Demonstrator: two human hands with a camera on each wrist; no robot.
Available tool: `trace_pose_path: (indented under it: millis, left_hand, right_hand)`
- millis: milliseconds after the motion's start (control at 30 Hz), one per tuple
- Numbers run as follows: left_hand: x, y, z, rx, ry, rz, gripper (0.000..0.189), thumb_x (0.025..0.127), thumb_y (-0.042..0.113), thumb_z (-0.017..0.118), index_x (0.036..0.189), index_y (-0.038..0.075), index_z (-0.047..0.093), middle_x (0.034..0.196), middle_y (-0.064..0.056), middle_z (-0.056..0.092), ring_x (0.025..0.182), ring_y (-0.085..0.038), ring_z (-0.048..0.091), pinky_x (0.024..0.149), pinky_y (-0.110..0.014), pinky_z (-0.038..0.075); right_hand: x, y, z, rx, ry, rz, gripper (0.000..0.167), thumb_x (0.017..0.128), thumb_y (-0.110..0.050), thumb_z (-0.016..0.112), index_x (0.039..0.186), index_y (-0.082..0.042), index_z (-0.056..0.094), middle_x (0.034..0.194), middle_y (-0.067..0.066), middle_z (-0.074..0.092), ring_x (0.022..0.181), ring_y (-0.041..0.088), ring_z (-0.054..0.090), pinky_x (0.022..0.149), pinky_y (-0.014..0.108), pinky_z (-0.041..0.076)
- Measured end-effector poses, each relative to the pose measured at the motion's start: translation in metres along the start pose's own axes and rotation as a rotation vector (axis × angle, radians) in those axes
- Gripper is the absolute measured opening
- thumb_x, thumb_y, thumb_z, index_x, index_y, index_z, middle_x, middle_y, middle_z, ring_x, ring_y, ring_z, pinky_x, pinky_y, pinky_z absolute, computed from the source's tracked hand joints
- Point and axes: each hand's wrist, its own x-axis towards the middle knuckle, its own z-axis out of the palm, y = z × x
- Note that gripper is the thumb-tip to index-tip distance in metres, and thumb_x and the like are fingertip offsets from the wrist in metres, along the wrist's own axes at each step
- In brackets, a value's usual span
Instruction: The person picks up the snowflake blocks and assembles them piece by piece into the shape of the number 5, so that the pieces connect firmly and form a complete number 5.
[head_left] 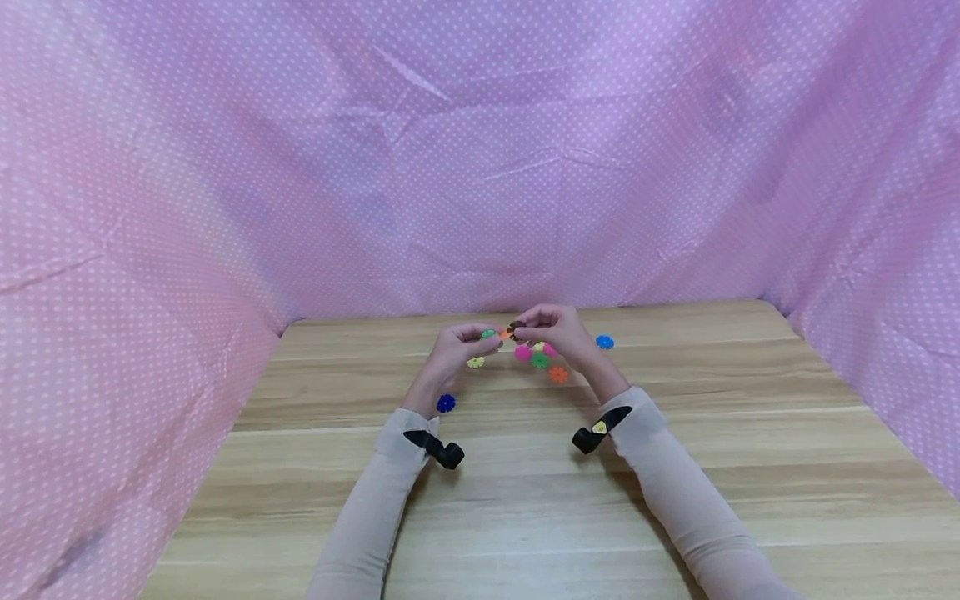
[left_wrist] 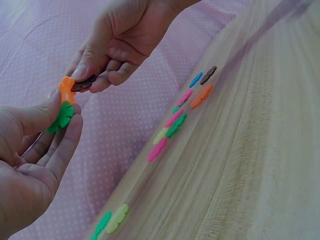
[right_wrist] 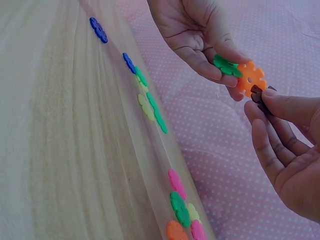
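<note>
Over the table my left hand [head_left: 456,348] pinches a green flower-shaped plastic disc [left_wrist: 62,118] between thumb and fingers. Joined edge to edge with it is an orange notched disc [right_wrist: 251,79], which sits between my two hands. From the other side my right hand [head_left: 562,335] pinches a dark brown disc [right_wrist: 258,100] between thumb and fingertips. The brown disc meets the orange one at its rim and stands at an angle to it. My fingers hide part of the green and brown discs.
Loose discs lie on the wooden table [head_left: 495,517]: an orange one [head_left: 558,375], a green one [head_left: 539,360], a pink one [head_left: 522,353], a light blue one [head_left: 605,342], a dark blue one [head_left: 446,403] and others. A pink dotted cloth [head_left: 480,167] hangs around the table.
</note>
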Motion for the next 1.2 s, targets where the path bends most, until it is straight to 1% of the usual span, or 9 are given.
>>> trace_pose_path:
  millis: [100, 300, 467, 600, 700, 800, 967, 1067, 1200]
  left_hand:
    - [-0.002, 0.001, -0.001, 0.006, 0.006, 0.017, 0.026, 0.093, 0.005, 0.073, 0.117, -0.005, 0.071, 0.092, 0.003, 0.076, 0.092, -0.015, 0.072, 0.109, -0.056, 0.049]
    - [-0.006, 0.007, -0.001, 0.035, 0.025, 0.040, 0.024, 0.092, 0.006, 0.075, 0.114, -0.003, 0.073, 0.091, 0.002, 0.076, 0.088, -0.012, 0.071, 0.109, -0.060, 0.048]
    - [-0.006, 0.009, -0.001, 0.060, 0.042, 0.050, 0.024, 0.091, 0.008, 0.076, 0.112, -0.003, 0.074, 0.095, 0.001, 0.078, 0.088, -0.015, 0.073, 0.103, -0.051, 0.055]
    - [-0.007, 0.009, -0.002, 0.077, 0.043, 0.041, 0.024, 0.090, 0.009, 0.077, 0.111, -0.002, 0.074, 0.101, -0.004, 0.079, 0.092, -0.019, 0.074, 0.101, -0.045, 0.056]
    - [-0.008, 0.011, -0.002, 0.112, 0.021, 0.026, 0.025, 0.091, 0.015, 0.077, 0.114, 0.004, 0.075, 0.109, -0.007, 0.077, 0.100, -0.023, 0.073, 0.106, -0.047, 0.053]
    - [-0.009, 0.013, -0.003, 0.139, -0.045, 0.007, 0.029, 0.094, 0.021, 0.075, 0.120, 0.010, 0.074, 0.119, -0.007, 0.074, 0.113, -0.030, 0.070, 0.111, -0.049, 0.049]
    - [-0.008, 0.014, -0.004, 0.124, -0.146, -0.020, 0.031, 0.099, 0.022, 0.067, 0.127, 0.009, 0.069, 0.132, -0.007, 0.069, 0.122, -0.029, 0.064, 0.113, -0.046, 0.046]
    - [-0.007, 0.012, -0.003, 0.142, -0.148, -0.042, 0.033, 0.099, 0.026, 0.068, 0.128, 0.011, 0.069, 0.133, -0.012, 0.067, 0.117, -0.020, 0.065, 0.112, -0.043, 0.047]
    - [-0.007, 0.011, -0.001, 0.173, -0.126, -0.080, 0.033, 0.096, 0.032, 0.072, 0.124, 0.015, 0.070, 0.126, -0.012, 0.071, 0.113, -0.018, 0.067, 0.114, -0.046, 0.044]
  right_hand:
    - [0.000, -0.001, 0.002, 0.008, 0.000, 0.003, 0.024, 0.091, -0.004, 0.075, 0.110, 0.010, 0.069, 0.083, -0.004, 0.074, 0.077, 0.014, 0.071, 0.080, 0.038, 0.064]
    - [0.000, -0.002, 0.004, 0.033, 0.000, -0.004, 0.024, 0.090, 0.000, 0.075, 0.110, 0.012, 0.069, 0.082, -0.003, 0.073, 0.074, 0.009, 0.069, 0.077, 0.035, 0.063]
    - [-0.001, -0.002, 0.007, 0.037, 0.014, -0.037, 0.019, 0.090, 0.004, 0.072, 0.108, 0.012, 0.070, 0.081, 0.001, 0.073, 0.072, 0.010, 0.069, 0.075, 0.038, 0.064]
    - [-0.003, 0.000, 0.010, 0.064, 0.029, -0.026, 0.023, 0.089, 0.003, 0.074, 0.109, 0.014, 0.069, 0.083, -0.001, 0.075, 0.074, 0.008, 0.069, 0.074, 0.031, 0.063]
    - [-0.003, 0.002, 0.011, 0.099, 0.048, -0.011, 0.026, 0.090, 0.003, 0.074, 0.111, 0.016, 0.068, 0.084, -0.004, 0.076, 0.075, 0.008, 0.071, 0.075, 0.030, 0.063]
    - [-0.002, 0.004, 0.011, 0.112, 0.063, 0.000, 0.026, 0.091, 0.003, 0.072, 0.113, 0.016, 0.068, 0.085, -0.005, 0.077, 0.076, 0.008, 0.073, 0.077, 0.034, 0.064]
    - [0.000, 0.004, 0.011, 0.083, 0.044, 0.010, 0.026, 0.095, -0.001, 0.069, 0.116, 0.015, 0.068, 0.087, -0.005, 0.077, 0.078, 0.009, 0.073, 0.078, 0.035, 0.065]
    - [0.000, 0.003, 0.012, 0.079, 0.036, 0.016, 0.026, 0.096, -0.001, 0.068, 0.117, 0.015, 0.068, 0.088, -0.001, 0.078, 0.078, 0.009, 0.073, 0.077, 0.034, 0.064]
    - [0.000, 0.001, 0.015, 0.061, 0.034, 0.021, 0.026, 0.095, 0.001, 0.068, 0.117, 0.015, 0.068, 0.098, 0.012, 0.078, 0.076, 0.007, 0.072, 0.076, 0.031, 0.064]
